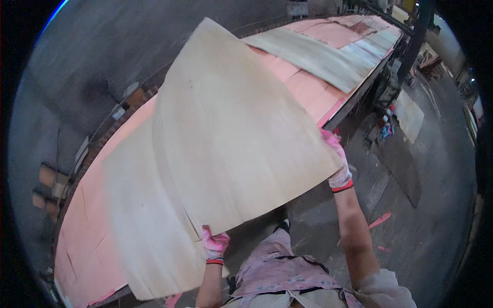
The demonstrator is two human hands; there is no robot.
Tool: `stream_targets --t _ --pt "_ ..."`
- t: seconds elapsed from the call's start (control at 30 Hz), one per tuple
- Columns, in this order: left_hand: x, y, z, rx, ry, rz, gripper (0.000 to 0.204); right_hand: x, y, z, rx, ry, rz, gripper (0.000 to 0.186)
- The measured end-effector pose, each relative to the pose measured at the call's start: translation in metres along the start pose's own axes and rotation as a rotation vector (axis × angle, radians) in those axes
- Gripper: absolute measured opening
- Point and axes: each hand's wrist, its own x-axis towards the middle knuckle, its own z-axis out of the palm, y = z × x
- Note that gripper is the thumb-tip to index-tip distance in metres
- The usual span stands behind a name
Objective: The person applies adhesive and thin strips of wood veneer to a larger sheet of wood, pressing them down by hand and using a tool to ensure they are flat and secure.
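Note:
A large pale wood veneer sheet (231, 118) is held in both my gloved hands, tilted over a long table covered in pink sheets. My left hand (215, 244) grips its near edge, thumb on top and fingers underneath. At the right corner, my right hand (336, 159) is closed on the edge, its fingers partly hidden by the sheet. Both gloves are white and pink with red cuffs. Under the held sheet, to the left, a second veneer sheet (149, 220) lies on the pink layer (84, 241).
Farther along the table lies another pale veneer sheet (313, 56). A dark post (415, 46) rises by the table's far right end. On the floor to the right are a pale board (409, 117) and a pink scrap (380, 220). Small blocks (49, 176) sit beyond the left edge.

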Motion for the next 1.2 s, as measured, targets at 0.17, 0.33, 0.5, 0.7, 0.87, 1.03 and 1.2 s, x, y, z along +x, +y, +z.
stream_targets --t 0.17,0.33,0.5,0.7,0.87,1.03,1.2 --pt "0.105 -0.081 0.125 -0.103 -0.185 -0.113 0.028 0.055 -0.048 -0.068 -0.073 0.329 -0.346 0.058" --pt "0.139 -0.125 0.226 0.013 -0.306 -0.541 0.028 0.087 -0.091 -0.112 0.288 0.515 -0.249 0.055" --pt "0.153 -0.173 0.251 0.098 -0.15 -0.467 0.044 0.101 -0.074 -0.193 0.018 0.675 -0.019 0.053" --pt "0.117 -0.184 0.254 0.327 0.06 -0.228 0.046 0.083 -0.035 -0.295 -0.096 0.935 0.139 0.042" --pt "0.181 -0.253 0.289 0.214 0.243 -0.304 0.05 0.203 -0.139 -0.291 -0.276 0.971 0.288 0.034" --pt "0.232 -0.326 0.288 0.055 0.148 -0.498 0.044 0.252 -0.183 -0.344 -0.301 1.121 0.226 0.02" --pt "0.237 -0.356 0.336 0.368 0.328 -0.403 0.04 0.246 -0.205 -0.393 -0.285 0.973 0.338 0.02"
